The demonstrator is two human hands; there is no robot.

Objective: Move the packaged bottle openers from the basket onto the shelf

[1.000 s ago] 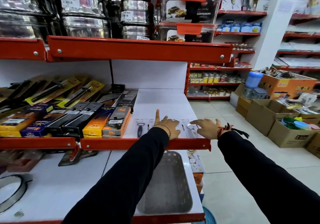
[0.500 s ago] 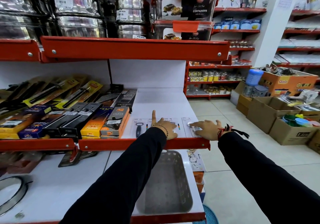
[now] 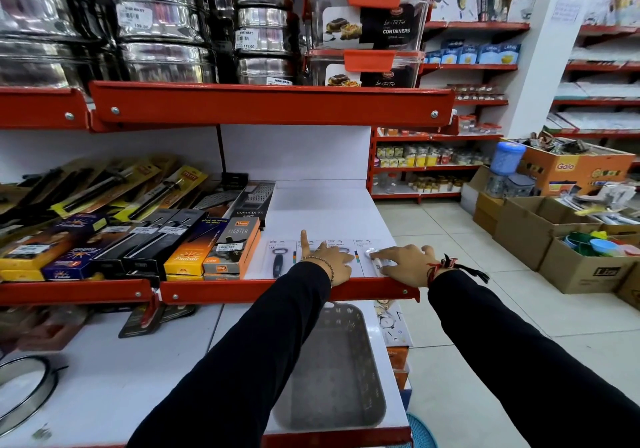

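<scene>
Several packaged bottle openers on white cards lie side by side at the front of the white shelf [image 3: 322, 212], behind its red lip. The leftmost package [image 3: 278, 257] shows a dark-handled opener. My left hand [image 3: 330, 257] rests flat on the middle packages, index finger stretched out. My right hand [image 3: 403, 262] lies palm down on the rightmost package [image 3: 372, 257], fingers spread. The grey plastic basket [image 3: 346, 371] sits on the lower shelf under my arms, and I see nothing in it.
Boxed lighters and knife packs [image 3: 214, 247] fill the shelf left of the openers. Steel tins [image 3: 156, 32] and containers stand on the shelf above. More packages [image 3: 391, 323] hang at the lower shelf's right edge. Cardboard boxes [image 3: 585, 267] crowd the aisle floor at right.
Both hands stay pressed on the packages; my right hand has slid slightly along the rightmost one. The camera has shifted a little.
</scene>
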